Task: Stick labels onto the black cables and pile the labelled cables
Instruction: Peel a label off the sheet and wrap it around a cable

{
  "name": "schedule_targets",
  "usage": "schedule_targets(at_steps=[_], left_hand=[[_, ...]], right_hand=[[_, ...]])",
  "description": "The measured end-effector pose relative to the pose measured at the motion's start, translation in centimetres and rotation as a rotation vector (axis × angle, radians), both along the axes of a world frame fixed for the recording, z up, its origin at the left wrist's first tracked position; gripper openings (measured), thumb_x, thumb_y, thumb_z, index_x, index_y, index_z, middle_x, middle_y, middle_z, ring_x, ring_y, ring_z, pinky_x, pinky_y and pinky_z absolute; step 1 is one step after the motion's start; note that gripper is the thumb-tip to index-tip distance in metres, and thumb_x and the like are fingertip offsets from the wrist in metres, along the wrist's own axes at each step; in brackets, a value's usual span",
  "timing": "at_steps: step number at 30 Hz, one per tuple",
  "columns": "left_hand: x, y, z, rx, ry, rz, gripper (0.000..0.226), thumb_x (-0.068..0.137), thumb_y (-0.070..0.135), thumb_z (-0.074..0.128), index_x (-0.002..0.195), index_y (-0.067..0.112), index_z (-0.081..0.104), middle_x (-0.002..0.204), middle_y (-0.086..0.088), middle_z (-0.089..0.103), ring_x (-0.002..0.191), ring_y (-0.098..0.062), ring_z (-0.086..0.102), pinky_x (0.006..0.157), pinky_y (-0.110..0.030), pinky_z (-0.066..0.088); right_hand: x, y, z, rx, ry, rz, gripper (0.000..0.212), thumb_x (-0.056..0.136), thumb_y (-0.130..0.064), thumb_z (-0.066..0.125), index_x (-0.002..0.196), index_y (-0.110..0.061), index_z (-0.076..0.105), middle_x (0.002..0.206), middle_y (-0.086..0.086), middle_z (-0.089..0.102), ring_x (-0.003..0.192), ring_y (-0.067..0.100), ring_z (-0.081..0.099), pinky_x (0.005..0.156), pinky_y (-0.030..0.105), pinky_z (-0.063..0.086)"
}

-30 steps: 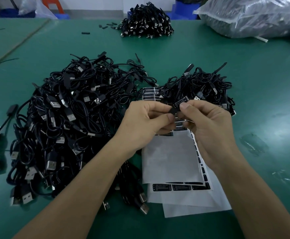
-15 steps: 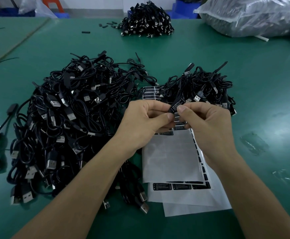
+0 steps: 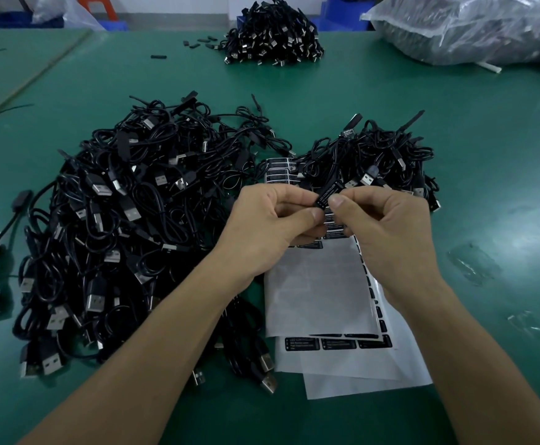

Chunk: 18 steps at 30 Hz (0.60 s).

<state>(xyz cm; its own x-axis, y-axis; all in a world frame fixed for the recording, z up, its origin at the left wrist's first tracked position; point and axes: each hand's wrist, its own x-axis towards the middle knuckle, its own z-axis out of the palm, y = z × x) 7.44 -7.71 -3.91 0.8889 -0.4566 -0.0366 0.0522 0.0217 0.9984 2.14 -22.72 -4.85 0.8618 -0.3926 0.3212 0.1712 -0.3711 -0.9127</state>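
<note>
Pinching one small black rectangular label (image 3: 328, 195) with white print between thumbs and forefingers, the left hand (image 3: 268, 226) and right hand (image 3: 387, 226) meet. Below the grip lie white paper label sheets (image 3: 320, 293); left of it a large heap of black cables (image 3: 127, 220), just beyond it a smaller cable pile (image 3: 374, 159).

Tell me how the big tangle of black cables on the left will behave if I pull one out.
Probably floppy: the cables lie in loose loops. Likely to snag and drag neighbours, since loops and USB plugs interlock. Each looks thin, so probably light.
</note>
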Motion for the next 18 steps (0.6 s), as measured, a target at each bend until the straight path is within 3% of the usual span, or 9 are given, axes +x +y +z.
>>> schedule_targets(at_steps=[4, 12, 18], left_hand=[[0.02, 0.01, -0.03, 0.007, 0.003, 0.001, 0.019, 0.088, 0.0, 0.072, 0.107, 0.0, 0.071, 0.084, -0.013, 0.077, 0.072, -0.018, 0.076, 0.069, -0.027, 0.062], [-0.14, 0.03, 0.01, 0.003, -0.003, -0.02, 0.012, 0.089, 0.0, 0.071, 0.091, 0.012, 0.072, 0.078, -0.008, 0.077, 0.072, -0.019, 0.076, 0.067, -0.027, 0.061], [-0.15, -0.02, 0.01, -0.005, 0.011, -0.023, 0.01, 0.09, 0.001, 0.071, 0.092, 0.011, 0.072, 0.078, -0.007, 0.077, 0.071, -0.018, 0.075, 0.067, -0.027, 0.061]], right_hand=[[0.0, 0.02, 0.02, -0.008, -0.011, -0.002, 0.016, 0.09, -0.02, 0.073, 0.077, -0.03, 0.073, 0.06, -0.018, 0.066, 0.055, -0.001, 0.056, 0.058, 0.013, 0.044], [-0.09, 0.05, 0.1, -0.027, -0.022, 0.003, 0.018, 0.09, -0.018, 0.073, 0.078, -0.03, 0.073, 0.059, -0.022, 0.064, 0.056, -0.003, 0.057, 0.058, 0.011, 0.044], [-0.18, 0.15, 0.26, -0.035, -0.022, -0.005, 0.017, 0.09, -0.017, 0.073, 0.078, -0.029, 0.073, 0.061, -0.022, 0.066, 0.057, -0.003, 0.058, 0.059, 0.011, 0.045]])
